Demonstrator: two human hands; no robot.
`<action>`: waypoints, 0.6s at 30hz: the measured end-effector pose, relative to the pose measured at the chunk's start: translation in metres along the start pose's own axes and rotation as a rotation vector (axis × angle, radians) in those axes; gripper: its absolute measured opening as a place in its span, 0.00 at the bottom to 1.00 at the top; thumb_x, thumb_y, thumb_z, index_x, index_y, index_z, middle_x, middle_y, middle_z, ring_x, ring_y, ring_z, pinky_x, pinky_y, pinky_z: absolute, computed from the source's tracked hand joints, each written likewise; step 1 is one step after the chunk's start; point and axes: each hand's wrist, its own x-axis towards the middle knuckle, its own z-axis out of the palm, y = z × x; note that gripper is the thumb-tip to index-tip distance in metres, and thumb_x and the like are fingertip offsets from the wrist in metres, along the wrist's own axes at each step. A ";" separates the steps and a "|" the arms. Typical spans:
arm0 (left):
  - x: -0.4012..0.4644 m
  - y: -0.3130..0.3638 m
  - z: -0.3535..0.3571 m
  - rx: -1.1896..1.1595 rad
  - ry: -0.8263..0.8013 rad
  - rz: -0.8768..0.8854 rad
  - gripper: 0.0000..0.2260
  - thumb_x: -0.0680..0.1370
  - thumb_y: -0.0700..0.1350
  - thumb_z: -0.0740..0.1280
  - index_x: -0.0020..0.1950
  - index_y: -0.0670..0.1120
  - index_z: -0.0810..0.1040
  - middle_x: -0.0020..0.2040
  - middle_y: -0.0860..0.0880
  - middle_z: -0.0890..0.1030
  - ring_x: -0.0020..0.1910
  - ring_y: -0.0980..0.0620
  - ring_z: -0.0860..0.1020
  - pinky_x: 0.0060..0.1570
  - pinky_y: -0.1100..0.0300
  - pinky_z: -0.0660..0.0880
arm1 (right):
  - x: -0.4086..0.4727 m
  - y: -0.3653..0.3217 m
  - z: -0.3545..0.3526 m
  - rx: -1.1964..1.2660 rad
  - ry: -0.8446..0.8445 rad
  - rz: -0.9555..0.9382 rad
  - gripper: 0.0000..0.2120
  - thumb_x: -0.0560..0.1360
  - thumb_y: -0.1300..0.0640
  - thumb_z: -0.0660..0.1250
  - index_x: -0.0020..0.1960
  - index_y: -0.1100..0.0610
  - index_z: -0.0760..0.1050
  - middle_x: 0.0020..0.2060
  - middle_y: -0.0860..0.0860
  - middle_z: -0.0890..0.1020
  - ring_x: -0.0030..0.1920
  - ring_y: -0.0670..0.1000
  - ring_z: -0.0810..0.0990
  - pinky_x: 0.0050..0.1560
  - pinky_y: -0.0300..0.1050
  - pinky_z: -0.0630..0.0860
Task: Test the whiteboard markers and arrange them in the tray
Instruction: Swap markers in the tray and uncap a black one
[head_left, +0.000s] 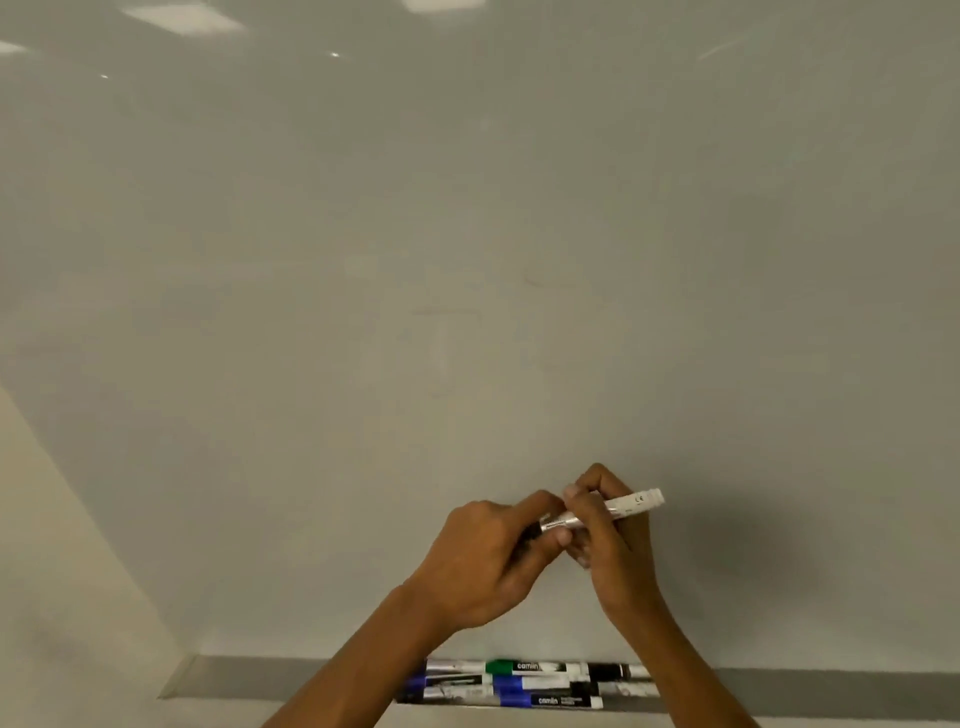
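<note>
Both my hands hold one white marker (631, 503) crosswise in front of the whiteboard (467, 234). My right hand (605, 540) grips its barrel, whose blunt end sticks out to the right. My left hand (488, 561) curls round the marker's left end, which looks dark and is mostly hidden by the fingers. Below, the grey tray (805, 691) holds several markers (524, 683) lying side by side, with green, blue and black caps. My forearms cover part of them.
The whiteboard fills most of the view and carries only faint old smudges near its middle. A beige wall (67, 597) runs along the left. The tray's left part (291, 675) is bare grey.
</note>
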 end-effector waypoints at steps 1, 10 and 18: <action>0.004 0.002 -0.013 -0.009 0.034 -0.046 0.16 0.80 0.62 0.57 0.61 0.54 0.70 0.31 0.53 0.76 0.27 0.56 0.71 0.30 0.66 0.66 | 0.006 -0.011 0.003 -0.022 0.027 -0.076 0.10 0.70 0.49 0.65 0.34 0.53 0.70 0.22 0.48 0.71 0.23 0.45 0.69 0.23 0.37 0.65; 0.029 -0.004 -0.093 -0.751 0.502 -0.389 0.07 0.67 0.39 0.54 0.44 0.45 0.66 0.29 0.41 0.77 0.27 0.49 0.64 0.28 0.59 0.64 | 0.074 -0.059 0.039 -0.710 0.242 -0.872 0.09 0.76 0.57 0.70 0.52 0.62 0.82 0.39 0.52 0.85 0.37 0.48 0.83 0.36 0.43 0.79; 0.032 -0.011 -0.096 -0.732 0.451 -0.353 0.17 0.73 0.23 0.46 0.44 0.44 0.64 0.36 0.44 0.80 0.34 0.47 0.69 0.36 0.62 0.70 | 0.053 -0.017 0.034 -0.947 0.323 -0.997 0.05 0.73 0.63 0.74 0.45 0.65 0.83 0.33 0.54 0.82 0.30 0.51 0.79 0.28 0.47 0.76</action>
